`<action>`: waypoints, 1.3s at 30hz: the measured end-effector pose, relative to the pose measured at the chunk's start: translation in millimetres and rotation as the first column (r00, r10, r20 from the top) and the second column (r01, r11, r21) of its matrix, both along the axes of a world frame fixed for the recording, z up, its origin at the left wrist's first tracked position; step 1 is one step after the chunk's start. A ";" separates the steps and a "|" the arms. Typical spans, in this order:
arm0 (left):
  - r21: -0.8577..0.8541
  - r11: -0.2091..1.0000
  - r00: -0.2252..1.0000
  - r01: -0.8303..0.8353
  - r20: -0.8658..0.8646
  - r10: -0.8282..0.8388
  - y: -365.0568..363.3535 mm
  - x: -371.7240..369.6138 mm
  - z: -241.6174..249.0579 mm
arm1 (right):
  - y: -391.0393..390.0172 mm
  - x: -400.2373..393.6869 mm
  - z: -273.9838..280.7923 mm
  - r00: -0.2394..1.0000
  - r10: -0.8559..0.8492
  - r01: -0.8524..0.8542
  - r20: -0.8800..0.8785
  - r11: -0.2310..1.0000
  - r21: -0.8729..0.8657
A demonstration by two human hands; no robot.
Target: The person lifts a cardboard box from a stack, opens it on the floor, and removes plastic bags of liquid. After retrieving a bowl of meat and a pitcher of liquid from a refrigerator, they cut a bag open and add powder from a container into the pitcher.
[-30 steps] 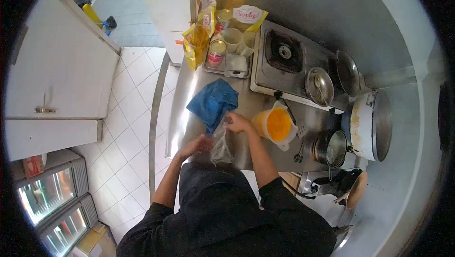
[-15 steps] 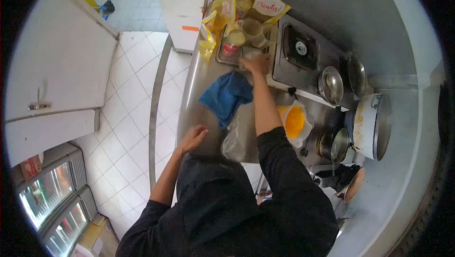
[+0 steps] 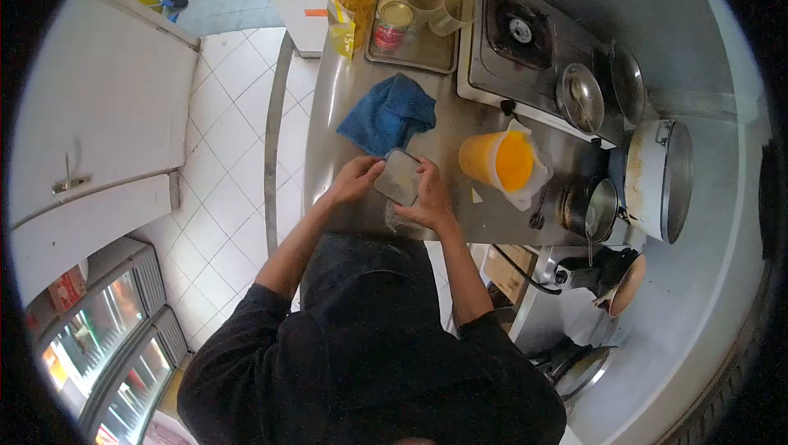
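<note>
Between both hands, close to my body over the steel counter [image 3: 460, 121], is a small square container [image 3: 399, 179] with a dark rim and a pale, translucent face. My left hand [image 3: 353, 181] grips its left side with the thumb along the edge. Fingers of my right hand [image 3: 428, 199] wrap its right side. Just beyond the container lies a crumpled blue cloth [image 3: 390, 112]. A clear plastic bag [image 3: 392, 217] shows partly below the right hand. To the right stands a translucent pitcher [image 3: 484, 158] of bright orange liquid.
A metal tray [image 3: 410, 57] holds a can [image 3: 394, 25] and clear cups, with yellow-labelled oil pouches [image 3: 353, 6] beside it. Right of it is a gas stove [image 3: 513, 43] with a metal pan [image 3: 580, 98]. A large white pot [image 3: 648, 181] and small saucepan [image 3: 602, 208] stand at right.
My right hand has come back from the tray with the square container. My left hand has left the counter's front edge and joined it on the container. The view has shifted slightly.
</note>
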State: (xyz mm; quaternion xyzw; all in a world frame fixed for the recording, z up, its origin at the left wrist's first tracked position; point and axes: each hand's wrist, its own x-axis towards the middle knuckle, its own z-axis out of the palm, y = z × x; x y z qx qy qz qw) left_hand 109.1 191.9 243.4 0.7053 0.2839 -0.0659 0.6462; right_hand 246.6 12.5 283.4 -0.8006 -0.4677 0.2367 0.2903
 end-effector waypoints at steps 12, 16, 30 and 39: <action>-0.043 0.989 0.990 -0.139 0.008 0.139 -19.9 -9.8 -64.4 | -46.1 3.1 -73.3 0.731 -0.506 0.549 -0.457 0.834 -0.045; -0.242 0.963 0.993 -0.116 -0.023 0.114 -12.1 -9.5 -66.0 | -54.2 5.0 -79.7 0.184 -0.543 0.540 -0.819 0.752 -0.377; 0.138 0.988 0.996 -0.075 0.058 0.067 -12.7 5.8 25.5 | -95.5 -6.7 -4.3 0.266 -0.602 0.748 -0.753 0.621 -0.233; 0.639 0.752 0.910 0.160 0.200 -0.363 -7.8 17.0 2.1 | -138.7 -16.7 -13.8 0.837 -0.479 0.503 0.264 0.864 -0.024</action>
